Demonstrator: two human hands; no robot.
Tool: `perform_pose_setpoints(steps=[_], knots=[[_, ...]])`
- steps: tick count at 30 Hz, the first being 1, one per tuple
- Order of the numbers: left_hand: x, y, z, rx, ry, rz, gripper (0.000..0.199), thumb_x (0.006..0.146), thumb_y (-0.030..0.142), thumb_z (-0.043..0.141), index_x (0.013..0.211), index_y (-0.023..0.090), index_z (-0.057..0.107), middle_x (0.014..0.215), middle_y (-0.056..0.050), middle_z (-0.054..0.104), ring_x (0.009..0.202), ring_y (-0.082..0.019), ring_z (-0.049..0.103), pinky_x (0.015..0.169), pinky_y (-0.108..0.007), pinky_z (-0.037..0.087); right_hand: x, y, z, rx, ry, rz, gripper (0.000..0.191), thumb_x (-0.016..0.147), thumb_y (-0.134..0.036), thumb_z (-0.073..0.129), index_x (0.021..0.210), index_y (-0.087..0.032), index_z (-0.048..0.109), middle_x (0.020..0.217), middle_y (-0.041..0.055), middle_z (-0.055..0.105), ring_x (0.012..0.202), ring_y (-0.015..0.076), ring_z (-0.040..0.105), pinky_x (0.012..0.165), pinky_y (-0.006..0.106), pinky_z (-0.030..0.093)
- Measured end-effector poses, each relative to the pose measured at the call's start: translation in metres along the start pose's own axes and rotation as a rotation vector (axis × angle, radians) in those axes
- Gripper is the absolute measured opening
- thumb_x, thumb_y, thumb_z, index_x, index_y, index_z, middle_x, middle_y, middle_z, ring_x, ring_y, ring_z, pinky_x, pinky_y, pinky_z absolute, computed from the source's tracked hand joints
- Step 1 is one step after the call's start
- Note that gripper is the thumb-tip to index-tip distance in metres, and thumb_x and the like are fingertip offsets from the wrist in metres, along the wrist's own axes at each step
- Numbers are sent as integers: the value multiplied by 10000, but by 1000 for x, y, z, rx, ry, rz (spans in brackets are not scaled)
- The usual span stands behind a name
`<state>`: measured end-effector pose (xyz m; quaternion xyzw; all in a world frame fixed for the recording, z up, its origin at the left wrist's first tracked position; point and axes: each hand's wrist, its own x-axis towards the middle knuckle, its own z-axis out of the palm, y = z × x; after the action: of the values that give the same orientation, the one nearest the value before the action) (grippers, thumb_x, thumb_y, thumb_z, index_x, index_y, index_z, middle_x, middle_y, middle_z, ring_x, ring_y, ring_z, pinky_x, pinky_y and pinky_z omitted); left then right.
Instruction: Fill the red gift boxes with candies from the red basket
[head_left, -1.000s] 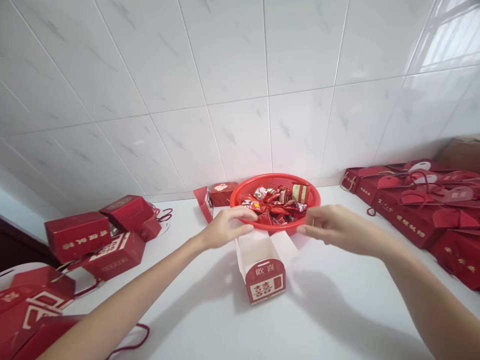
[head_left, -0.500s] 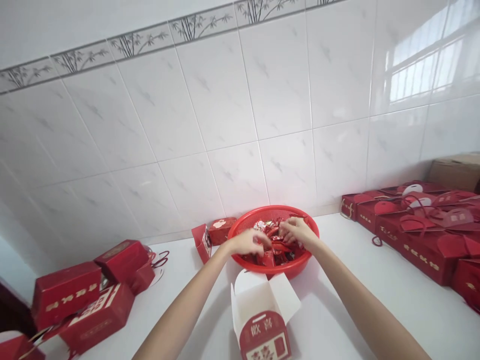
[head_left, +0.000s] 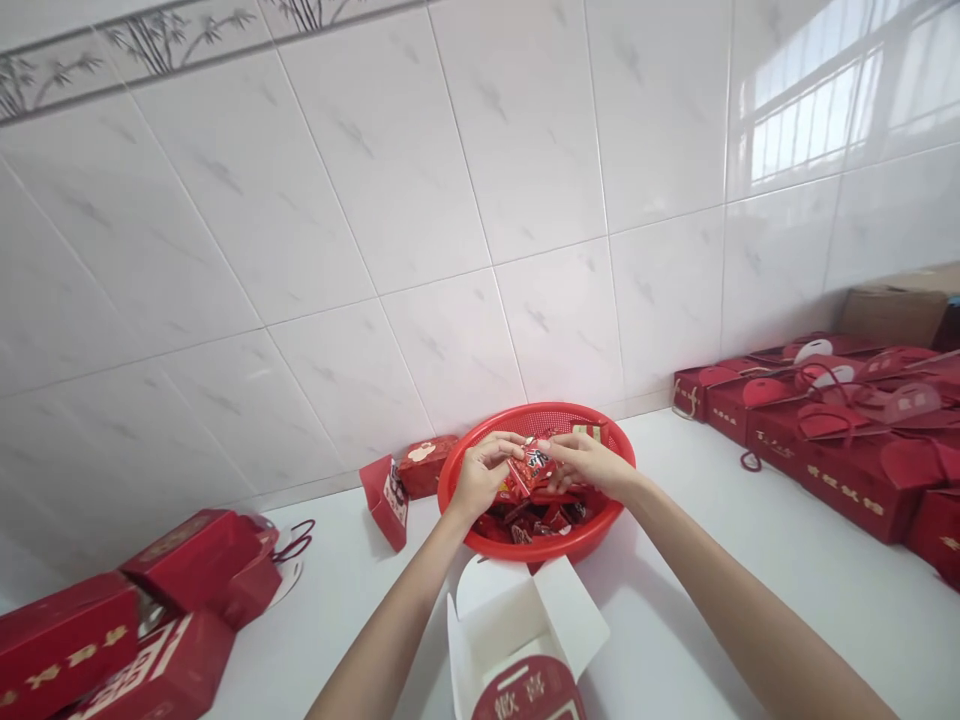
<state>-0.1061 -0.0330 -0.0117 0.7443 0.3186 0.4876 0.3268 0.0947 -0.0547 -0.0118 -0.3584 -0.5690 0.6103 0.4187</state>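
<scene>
Over a red plastic basket (head_left: 540,552) of wrapped sweets, my left hand (head_left: 484,475) and my right hand (head_left: 589,464) pinch a small red snack packet (head_left: 531,468) with white and dark lettering between them. Each hand grips one side of it, with fingers closed. More red and dark wrapped sweets (head_left: 525,522) lie in the basket below the packet. In front of the basket stands a red gift box (head_left: 529,688) with its white inner flaps (head_left: 574,612) spread and its top open. Its white inside shows no contents.
Several closed red gift boxes (head_left: 840,470) stand in rows at the right, with a cardboard carton (head_left: 892,315) behind. More red boxes (head_left: 202,570) sit at the left. A folded red card piece (head_left: 386,505) and a small red box (head_left: 427,465) stand beside the basket, near the tiled wall (head_left: 450,200).
My hands have come closer together over the basket and now hold the red snack packet between them. Before, they were apart among the sweets. The view has shifted slightly.
</scene>
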Motion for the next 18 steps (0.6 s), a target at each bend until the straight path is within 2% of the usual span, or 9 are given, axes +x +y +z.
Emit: perform_pose_setpoints(steps=[2,4,6,10,12,15,18], knots=[[-1,0,2,38,-13,-6,106,739,210,601,785,191,694,1036,-74,705,1014,-222,670,920,-371,533,-1,0,-2,-1,-4,-53,437,682,-537,821,795,-162,627,648,-21,654,571,117,644,541,201,479],[-2,1,2,61,-27,-45,202,754,224,609,931,194,700,1059,-65,714,962,-206,683,905,-361,543,-1,0,-3,33,78,-94,389,668,-465,843,783,-161,628,656,-20,655,568,109,627,538,199,480],[-4,4,3,65,-104,-109,313,756,240,635,1062,198,686,1072,-61,727,923,-204,696,882,-358,558,0,1,-3,105,190,-101,306,707,-402,814,789,-168,633,713,-1,679,595,119,639,548,214,501],[-5,12,4,167,-496,-176,320,721,256,739,1039,217,749,1110,-69,740,1056,-259,686,964,-380,530,3,2,-5,243,354,-87,206,736,-308,764,748,-192,594,772,14,697,628,156,673,549,252,530],[-5,13,6,267,-611,-159,348,682,262,794,1028,236,771,1193,-70,718,1150,-282,650,1027,-380,489,3,2,-6,251,383,-96,229,721,-302,771,726,-198,568,727,8,685,594,156,661,512,246,506],[-4,10,9,343,-622,-163,452,675,261,798,1124,243,745,1251,-64,705,1180,-290,637,1042,-380,475,3,3,-7,228,394,-118,240,712,-335,769,716,-195,575,647,-7,651,519,126,599,468,227,459],[-3,6,11,412,-557,-159,407,750,196,688,1153,241,729,1199,-49,736,1115,-282,673,1019,-385,488,3,2,-6,213,416,-129,221,722,-335,744,698,-190,578,615,-24,617,492,98,546,456,210,432]])
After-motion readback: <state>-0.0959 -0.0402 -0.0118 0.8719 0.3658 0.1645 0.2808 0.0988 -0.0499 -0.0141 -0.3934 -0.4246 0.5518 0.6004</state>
